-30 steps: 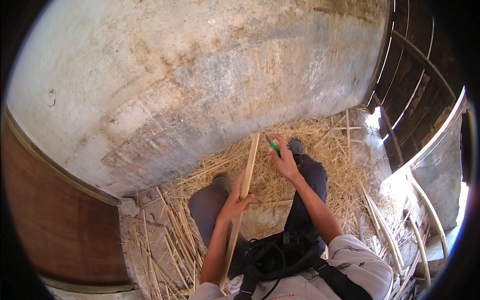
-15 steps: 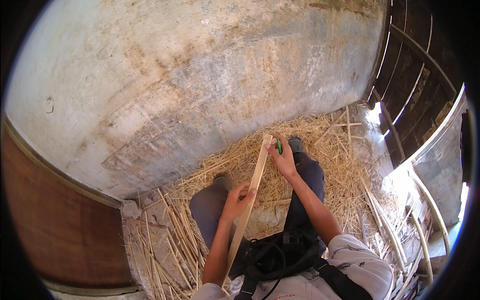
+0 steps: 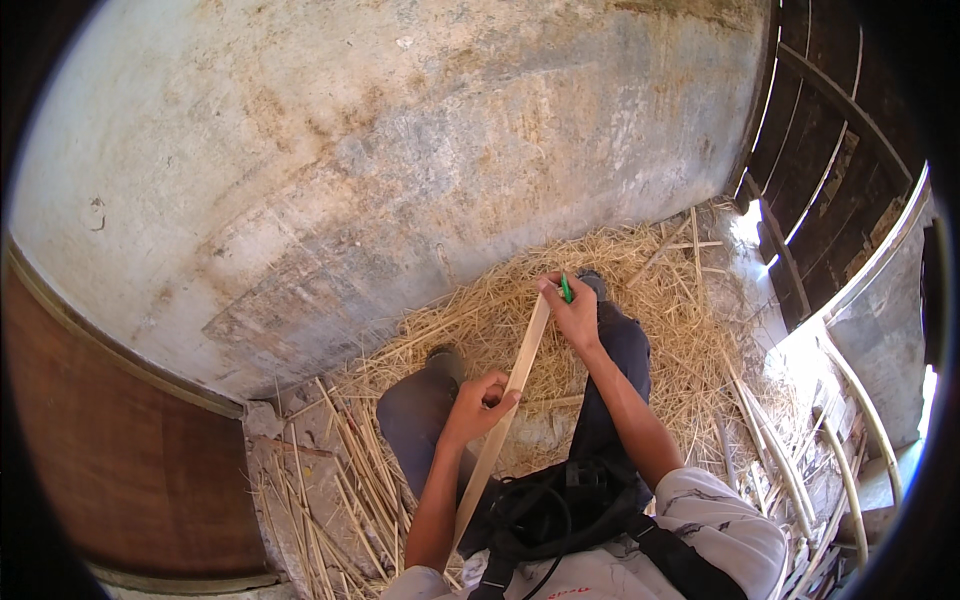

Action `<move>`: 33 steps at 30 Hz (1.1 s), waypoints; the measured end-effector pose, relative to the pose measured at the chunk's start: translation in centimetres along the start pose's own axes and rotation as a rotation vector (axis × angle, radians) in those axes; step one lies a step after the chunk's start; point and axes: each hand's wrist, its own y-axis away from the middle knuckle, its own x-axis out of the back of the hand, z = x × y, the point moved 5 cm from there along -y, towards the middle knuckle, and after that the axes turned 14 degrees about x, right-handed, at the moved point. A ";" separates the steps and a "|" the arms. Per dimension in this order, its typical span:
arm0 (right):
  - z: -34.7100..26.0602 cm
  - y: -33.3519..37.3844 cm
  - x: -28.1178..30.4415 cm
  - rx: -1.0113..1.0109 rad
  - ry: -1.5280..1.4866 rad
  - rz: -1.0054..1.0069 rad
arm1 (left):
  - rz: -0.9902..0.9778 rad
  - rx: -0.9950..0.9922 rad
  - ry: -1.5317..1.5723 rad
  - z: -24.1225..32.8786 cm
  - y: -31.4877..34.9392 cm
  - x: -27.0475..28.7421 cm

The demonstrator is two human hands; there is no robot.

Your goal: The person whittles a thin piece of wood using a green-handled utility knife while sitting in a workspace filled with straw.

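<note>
A long, flat, pale strip of wood or bamboo [image 3: 529, 350] slants between my hands, its near end running down beside my left forearm. Partway along it, my left hand [image 3: 474, 410] is closed round the strip, with the thumb on its edge. My right hand [image 3: 572, 315] is at the far end, fingers bent over the tip. A small green object [image 3: 566, 288] sticks out of the right hand's grip; the rest of it is hidden, so its kind cannot be told.
Loose straw-like shavings [image 3: 660, 370] cover the floor between and beyond my legs. Thin sticks [image 3: 350, 480] lie at the left, longer poles [image 3: 780, 455] at the right. A stained wall [image 3: 450, 150] rises in front. A brown panel [image 3: 120, 420] stands at the left.
My right hand has shifted slightly, and its fingers now cover the strip's far tip, which showed before. My left hand has moved slightly nearer me, its fingers more curled.
</note>
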 end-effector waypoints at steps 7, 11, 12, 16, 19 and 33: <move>0.2 -0.1 0.5 0.044 0.010 0.079 | -0.006 -0.001 -0.007 1.1 0.1 -0.1; -1.2 -0.2 0.6 0.141 0.175 0.055 | -0.006 0.004 0.015 0.7 0.2 0.0; -1.2 -0.2 0.6 0.157 0.185 0.060 | -0.010 0.001 0.019 0.7 0.2 0.0; 0.5 -0.1 0.8 0.055 0.117 0.060 | -0.011 -0.004 0.019 0.5 0.1 -0.1; 2.2 -0.2 1.1 -0.050 -0.044 0.124 | -0.011 -0.011 0.034 0.5 0.0 -0.2; 2.6 0.0 1.1 -0.078 -0.170 0.130 | 0.020 0.039 0.213 -0.6 0.1 0.4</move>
